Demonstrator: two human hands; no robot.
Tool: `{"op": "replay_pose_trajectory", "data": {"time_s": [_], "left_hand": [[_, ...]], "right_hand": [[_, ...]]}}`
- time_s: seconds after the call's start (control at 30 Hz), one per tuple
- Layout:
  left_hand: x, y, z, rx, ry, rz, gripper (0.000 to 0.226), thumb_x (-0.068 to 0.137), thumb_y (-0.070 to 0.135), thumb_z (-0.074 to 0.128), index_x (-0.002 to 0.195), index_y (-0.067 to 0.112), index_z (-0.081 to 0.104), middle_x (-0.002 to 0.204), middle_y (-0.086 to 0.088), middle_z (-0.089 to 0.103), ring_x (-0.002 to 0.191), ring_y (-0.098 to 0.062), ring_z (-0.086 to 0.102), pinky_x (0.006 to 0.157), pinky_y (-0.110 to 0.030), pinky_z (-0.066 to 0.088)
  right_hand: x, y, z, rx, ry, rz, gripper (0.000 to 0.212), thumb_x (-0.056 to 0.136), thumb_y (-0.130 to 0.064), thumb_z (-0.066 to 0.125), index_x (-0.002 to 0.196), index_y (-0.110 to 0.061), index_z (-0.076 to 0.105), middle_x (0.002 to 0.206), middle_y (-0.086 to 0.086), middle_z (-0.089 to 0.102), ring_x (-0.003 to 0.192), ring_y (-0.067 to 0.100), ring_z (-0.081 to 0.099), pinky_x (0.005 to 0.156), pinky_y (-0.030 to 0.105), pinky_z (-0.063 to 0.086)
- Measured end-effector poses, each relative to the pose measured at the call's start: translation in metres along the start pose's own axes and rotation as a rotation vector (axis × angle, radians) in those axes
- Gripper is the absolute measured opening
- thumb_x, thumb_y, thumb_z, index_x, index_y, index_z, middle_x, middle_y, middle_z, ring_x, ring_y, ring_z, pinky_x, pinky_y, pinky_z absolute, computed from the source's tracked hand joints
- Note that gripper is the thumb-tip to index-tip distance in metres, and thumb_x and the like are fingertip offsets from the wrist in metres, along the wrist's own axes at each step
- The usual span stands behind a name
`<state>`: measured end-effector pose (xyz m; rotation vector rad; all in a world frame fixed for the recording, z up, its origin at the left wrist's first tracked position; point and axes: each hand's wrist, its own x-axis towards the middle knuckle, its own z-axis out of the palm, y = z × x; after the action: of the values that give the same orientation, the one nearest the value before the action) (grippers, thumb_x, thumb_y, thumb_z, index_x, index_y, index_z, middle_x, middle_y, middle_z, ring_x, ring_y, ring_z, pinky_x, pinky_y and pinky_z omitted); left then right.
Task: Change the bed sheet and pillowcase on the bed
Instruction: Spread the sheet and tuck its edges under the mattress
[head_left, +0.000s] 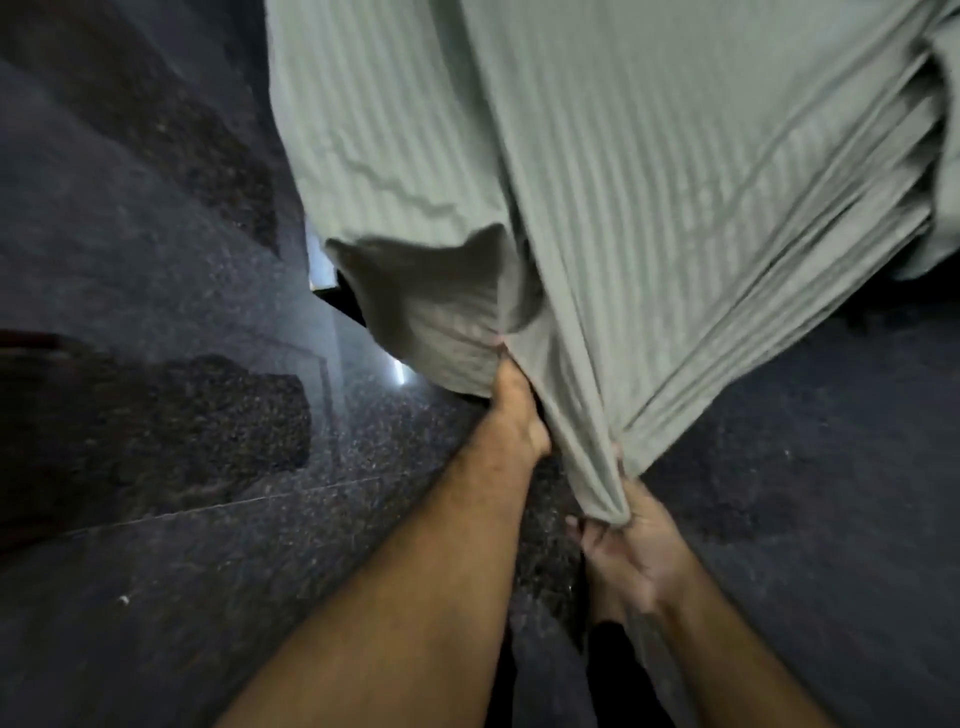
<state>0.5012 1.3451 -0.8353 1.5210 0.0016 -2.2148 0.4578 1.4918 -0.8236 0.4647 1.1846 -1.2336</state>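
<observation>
Both hands on the sheet (623, 156), a pale green striped one, hanging off the bed above the dark speckled floor (156, 519). Left hand (514, 410) grips a gathered fold higher up; right hand (628, 545) pinches the bunched corner just below, fabric pulled taut.

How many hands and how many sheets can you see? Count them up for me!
Hands: 2, the left hand and the right hand, each with a grip on the cloth
Pale green striped sheets: 1
Total: 3
</observation>
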Motion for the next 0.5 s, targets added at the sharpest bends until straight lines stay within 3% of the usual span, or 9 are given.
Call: {"op": "replay_pose_trajectory", "data": {"time_s": [0.07, 0.13, 0.17, 0.23, 0.3, 0.37, 0.4, 0.5], "left_hand": [[0.0, 0.018, 0.012, -0.255, 0.037, 0.15, 0.075, 0.098, 0.072, 0.026, 0.119, 0.013, 0.067, 0.102, -0.014, 0.076, 0.096, -0.033, 0.064, 0.101, -0.046, 0.045], [0.0, 0.044, 0.015, -0.362, 0.106, 0.247, 0.069, 0.095, 0.07, 0.042, 0.119, 0.011, 0.069, 0.11, -0.017, 0.075, 0.105, -0.037, 0.068, 0.102, -0.054, 0.049], [-0.004, 0.057, 0.016, -0.349, 0.146, 0.297, 0.063, 0.096, 0.065, 0.049, 0.118, 0.01, 0.069, 0.115, -0.019, 0.073, 0.105, -0.037, 0.07, 0.096, -0.056, 0.053], [-0.026, 0.078, 0.012, -0.312, 0.154, 0.44, 0.04, 0.104, 0.044, 0.051, 0.103, 0.009, 0.071, 0.097, -0.017, 0.077, 0.088, -0.033, 0.073, 0.083, -0.052, 0.059], [-0.057, 0.09, 0.004, -0.272, 0.075, 0.528, 0.041, 0.107, 0.032, 0.046, 0.084, 0.015, 0.076, 0.084, -0.01, 0.077, 0.083, -0.029, 0.072, 0.09, -0.054, 0.056], [-0.085, 0.098, -0.019, -0.284, 0.053, 0.59, 0.049, 0.107, 0.031, 0.048, 0.071, 0.021, 0.079, 0.087, -0.004, 0.078, 0.085, -0.024, 0.073, 0.09, -0.054, 0.056], [-0.093, 0.1, -0.036, -0.315, 0.063, 0.628, 0.045, 0.106, 0.031, 0.05, 0.073, 0.023, 0.078, 0.091, -0.003, 0.078, 0.087, -0.022, 0.074, 0.088, -0.053, 0.057], [-0.115, 0.11, -0.088, -0.338, 0.112, 0.736, 0.016, 0.104, 0.032, 0.054, 0.105, 0.022, 0.068, 0.112, -0.005, 0.075, 0.106, -0.025, 0.071, 0.086, -0.054, 0.059]], "right_hand": [[-0.01, -0.01, -0.019, 0.01, -0.028, 0.047, 0.032, 0.103, -0.034, 0.044, 0.098, -0.025, 0.073, 0.063, -0.005, 0.063, 0.051, 0.009, 0.056, 0.047, 0.024, 0.045], [-0.008, -0.023, -0.026, -0.043, -0.02, 0.027, 0.023, 0.095, -0.037, 0.052, 0.11, -0.022, 0.062, 0.061, -0.006, 0.062, 0.048, 0.007, 0.054, 0.047, 0.025, 0.043], [-0.002, -0.028, -0.028, -0.085, -0.004, 0.016, 0.032, 0.09, -0.039, 0.056, 0.115, -0.02, 0.062, 0.065, -0.005, 0.066, 0.05, 0.006, 0.057, 0.048, 0.025, 0.043], [0.005, -0.032, -0.027, -0.189, 0.04, -0.004, 0.047, 0.088, -0.041, 0.059, 0.127, -0.015, 0.061, 0.083, -0.001, 0.073, 0.056, 0.006, 0.061, 0.05, 0.024, 0.042], [0.008, -0.031, -0.025, -0.295, 0.063, 0.004, 0.049, 0.095, -0.041, 0.058, 0.134, -0.011, 0.06, 0.09, 0.0, 0.073, 0.058, 0.005, 0.062, 0.047, 0.021, 0.041], [0.007, -0.026, -0.021, -0.368, 0.058, 0.022, 0.046, 0.098, -0.038, 0.058, 0.132, -0.006, 0.061, 0.08, -0.003, 0.07, 0.055, 0.004, 0.06, 0.043, 0.019, 0.041], [0.005, -0.023, -0.02, -0.384, 0.047, 0.017, 0.051, 0.094, -0.036, 0.062, 0.132, -0.002, 0.061, 0.081, -0.002, 0.071, 0.057, 0.005, 0.061, 0.044, 0.02, 0.043], [-0.007, -0.009, -0.01, -0.444, -0.058, 0.054, 0.064, 0.079, -0.034, 0.072, 0.134, -0.003, 0.061, 0.108, 0.004, 0.074, 0.08, 0.012, 0.066, 0.061, 0.023, 0.049]]}}
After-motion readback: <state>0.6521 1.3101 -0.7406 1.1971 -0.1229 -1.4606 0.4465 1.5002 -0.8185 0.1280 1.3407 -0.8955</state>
